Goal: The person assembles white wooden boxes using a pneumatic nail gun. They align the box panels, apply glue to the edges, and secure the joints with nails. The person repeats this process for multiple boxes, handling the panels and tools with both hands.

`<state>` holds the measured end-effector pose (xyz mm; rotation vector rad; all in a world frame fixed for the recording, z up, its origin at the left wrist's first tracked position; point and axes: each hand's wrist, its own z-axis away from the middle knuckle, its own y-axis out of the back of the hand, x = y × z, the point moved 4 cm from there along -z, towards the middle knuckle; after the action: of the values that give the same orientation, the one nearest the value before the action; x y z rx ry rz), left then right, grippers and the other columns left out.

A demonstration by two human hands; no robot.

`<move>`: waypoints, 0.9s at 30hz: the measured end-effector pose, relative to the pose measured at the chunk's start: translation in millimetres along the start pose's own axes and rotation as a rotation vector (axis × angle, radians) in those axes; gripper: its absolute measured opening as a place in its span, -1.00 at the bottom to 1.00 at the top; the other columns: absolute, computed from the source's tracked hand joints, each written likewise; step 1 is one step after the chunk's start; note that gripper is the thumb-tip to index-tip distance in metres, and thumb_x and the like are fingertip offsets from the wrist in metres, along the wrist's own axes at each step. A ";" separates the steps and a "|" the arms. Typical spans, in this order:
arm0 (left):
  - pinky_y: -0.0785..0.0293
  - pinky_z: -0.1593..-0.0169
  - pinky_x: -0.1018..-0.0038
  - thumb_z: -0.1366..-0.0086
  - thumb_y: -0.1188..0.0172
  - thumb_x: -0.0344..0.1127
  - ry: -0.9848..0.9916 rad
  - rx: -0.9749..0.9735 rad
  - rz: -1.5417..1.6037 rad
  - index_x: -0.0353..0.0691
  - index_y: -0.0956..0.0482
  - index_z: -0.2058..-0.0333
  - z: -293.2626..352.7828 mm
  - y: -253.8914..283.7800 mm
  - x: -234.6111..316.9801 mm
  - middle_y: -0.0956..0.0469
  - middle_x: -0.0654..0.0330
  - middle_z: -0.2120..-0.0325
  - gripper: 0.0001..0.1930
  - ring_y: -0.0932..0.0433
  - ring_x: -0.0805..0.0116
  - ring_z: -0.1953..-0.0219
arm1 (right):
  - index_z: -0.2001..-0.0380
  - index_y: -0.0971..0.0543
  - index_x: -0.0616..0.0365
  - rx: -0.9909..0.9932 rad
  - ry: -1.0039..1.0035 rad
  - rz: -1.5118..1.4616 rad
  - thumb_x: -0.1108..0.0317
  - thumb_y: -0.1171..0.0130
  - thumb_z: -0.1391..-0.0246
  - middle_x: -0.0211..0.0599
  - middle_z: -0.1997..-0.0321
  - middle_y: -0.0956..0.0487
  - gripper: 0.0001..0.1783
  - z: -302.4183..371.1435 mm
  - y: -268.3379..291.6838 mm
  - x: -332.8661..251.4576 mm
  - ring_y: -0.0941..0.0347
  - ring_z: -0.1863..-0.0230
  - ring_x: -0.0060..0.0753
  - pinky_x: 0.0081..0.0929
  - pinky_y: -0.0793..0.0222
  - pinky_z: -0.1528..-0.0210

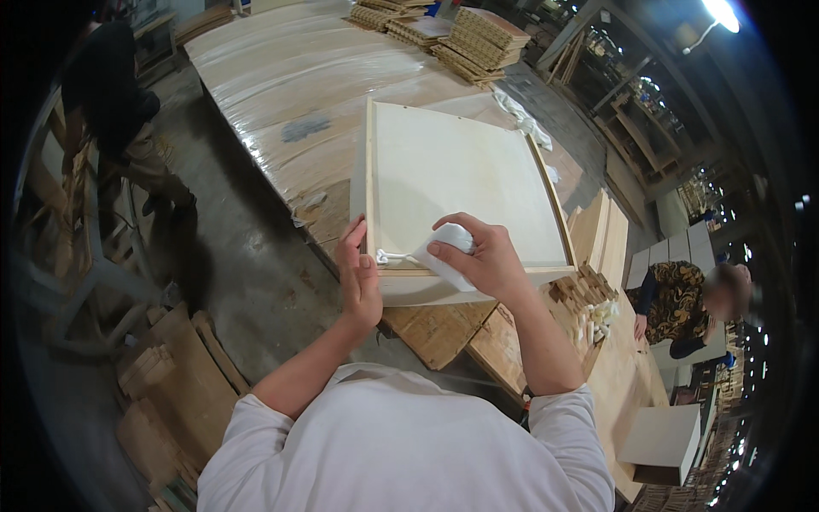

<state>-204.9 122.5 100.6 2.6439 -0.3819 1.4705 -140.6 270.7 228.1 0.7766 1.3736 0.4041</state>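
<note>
A square pale wooden panel with a raised frame lies on the long workbench. My right hand grips a white squeeze bottle tilted toward the panel's near left corner, where a white bead of glue lies on the frame strip. My left hand rests flat against the panel's near left corner, fingers together, steadying it.
Stacks of wooden slatted pieces sit at the bench's far end, with a white rag beside the panel. Small wood blocks lie to the right. A seated person works at right; another person stands far left. Scrap boards lie on the floor.
</note>
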 end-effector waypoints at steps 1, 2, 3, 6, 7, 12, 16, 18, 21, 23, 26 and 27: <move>0.06 -0.31 0.22 -0.47 0.40 0.01 0.018 -0.010 -0.013 -0.44 -0.19 -0.16 0.3 -0.5 0.4 -0.14 -0.12 -0.20 -0.40 -0.12 0.05 -0.24 | 0.21 -0.56 0.13 0.019 -0.012 -0.002 0.28 -0.31 -0.04 -0.39 0.58 -0.56 -0.74 3.7 5.4 8.2 -0.35 0.63 -0.70 -0.62 -0.27 0.56; 0.04 -0.31 0.22 -0.47 0.41 0.03 0.015 -0.009 -0.010 -0.43 -0.19 -0.16 1.1 -1.2 -0.4 -0.13 -0.11 -0.19 -0.40 -0.12 0.07 -0.24 | 0.21 -0.56 0.12 0.041 -0.022 -0.006 0.27 -0.31 -0.04 -0.38 0.57 -0.57 -0.73 7.5 11.5 16.3 -0.36 0.62 -0.69 -0.62 -0.29 0.54; 0.03 -0.30 0.22 -0.46 0.41 0.04 0.008 -0.006 0.015 -0.42 -0.19 -0.16 1.2 -1.7 -1.4 -0.13 -0.11 -0.19 -0.40 -0.12 0.08 -0.24 | 0.21 -0.57 0.11 0.065 -0.039 0.007 0.27 -0.31 -0.04 -0.38 0.57 -0.57 -0.73 11.7 18.1 23.8 -0.36 0.61 -0.68 -0.61 -0.30 0.52; -0.02 -0.29 0.24 -0.45 0.39 0.07 -0.019 0.004 0.073 -0.40 -0.21 -0.14 0.9 -3.9 -4.7 -0.15 -0.09 -0.18 -0.40 -0.15 0.11 -0.23 | 0.21 -0.57 0.09 0.140 -0.090 0.047 0.22 -0.32 -0.02 -0.31 0.54 -0.59 -0.71 26.7 40.3 47.6 -0.43 0.55 -0.59 -0.54 -0.37 0.44; -0.01 -0.29 0.27 -0.46 0.39 0.06 -0.014 0.007 0.081 -0.39 -0.20 -0.14 1.2 -4.4 -6.8 -0.16 -0.06 -0.18 -0.40 -0.15 0.15 -0.23 | 0.21 -0.58 0.09 0.165 -0.105 0.062 0.18 -0.32 -0.01 -0.25 0.51 -0.60 -0.69 31.7 49.0 55.7 -0.49 0.52 -0.50 -0.50 -0.41 0.40; -0.09 -0.25 0.32 -0.45 0.38 0.09 0.015 0.054 0.129 -0.37 -0.22 -0.13 3.2 -7.9 -19.6 -0.18 -0.03 -0.16 -0.39 -0.21 0.21 -0.18 | 0.20 -0.59 0.06 0.319 -0.199 0.175 0.11 -0.31 -0.01 -0.15 0.43 -0.62 -0.66 57.8 92.4 95.0 -0.57 0.40 -0.35 -0.41 -0.46 0.29; -0.12 -0.23 0.32 -0.45 0.38 0.11 0.026 0.087 0.186 -0.37 -0.24 -0.11 3.1 -11.8 -21.5 -0.18 -0.02 -0.15 -0.39 -0.23 0.22 -0.17 | 0.19 -0.58 0.07 0.411 -0.256 0.161 0.12 -0.30 -0.02 -0.16 0.40 -0.63 -0.66 75.9 124.6 126.8 -0.57 0.37 -0.33 -0.39 -0.45 0.26; -0.08 -0.25 0.31 -0.45 0.38 0.08 0.027 0.107 0.170 -0.38 -0.24 -0.11 4.1 -10.7 -22.7 -0.20 -0.01 -0.14 -0.41 -0.22 0.21 -0.18 | 0.21 -0.58 0.13 0.444 -0.282 0.152 0.21 -0.31 -0.03 -0.23 0.41 -0.62 -0.70 81.0 137.8 135.4 -0.53 0.39 -0.44 -0.45 -0.43 0.28; -0.04 -0.27 0.30 -0.45 0.38 0.05 0.014 0.105 0.130 -0.38 -0.24 -0.10 2.9 -9.2 -24.8 -0.22 -0.02 -0.13 -0.43 -0.20 0.20 -0.19 | 0.26 -0.58 0.18 0.499 -0.282 0.157 0.24 -0.29 -0.04 -0.26 0.44 -0.61 -0.74 87.2 155.3 153.1 -0.50 0.41 -0.49 -0.48 -0.41 0.31; -0.03 -0.27 0.29 -0.45 0.38 0.04 0.023 0.109 0.161 -0.38 -0.25 -0.10 3.5 -10.6 -25.5 -0.22 -0.02 -0.12 -0.44 -0.20 0.19 -0.19 | 0.27 -0.58 0.18 0.521 -0.310 0.186 0.24 -0.29 -0.05 -0.25 0.46 -0.61 -0.74 91.7 166.5 165.9 -0.50 0.41 -0.50 -0.47 -0.41 0.32; -0.03 -0.27 0.30 -0.45 0.38 0.02 0.025 0.115 0.180 -0.38 -0.25 -0.10 2.5 -12.0 -24.8 -0.23 -0.02 -0.12 -0.44 -0.20 0.19 -0.19 | 0.16 -0.57 0.14 0.577 -0.241 0.256 0.10 -0.30 -0.01 -0.05 0.42 -0.63 -0.59 94.3 178.5 179.9 -0.60 0.39 -0.18 -0.36 -0.44 0.30; -0.04 -0.27 0.30 -0.45 0.38 0.02 0.025 0.117 0.182 -0.39 -0.25 -0.10 2.6 -12.3 -24.6 -0.22 -0.02 -0.13 -0.44 -0.20 0.19 -0.19 | 0.15 -0.57 0.14 0.573 -0.266 0.265 0.09 -0.30 -0.01 -0.05 0.42 -0.63 -0.58 95.6 179.0 183.5 -0.60 0.38 -0.17 -0.35 -0.44 0.30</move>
<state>-211.9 138.1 78.9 2.7410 -0.5638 1.6240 17.2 494.1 222.1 1.4401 1.1420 0.0959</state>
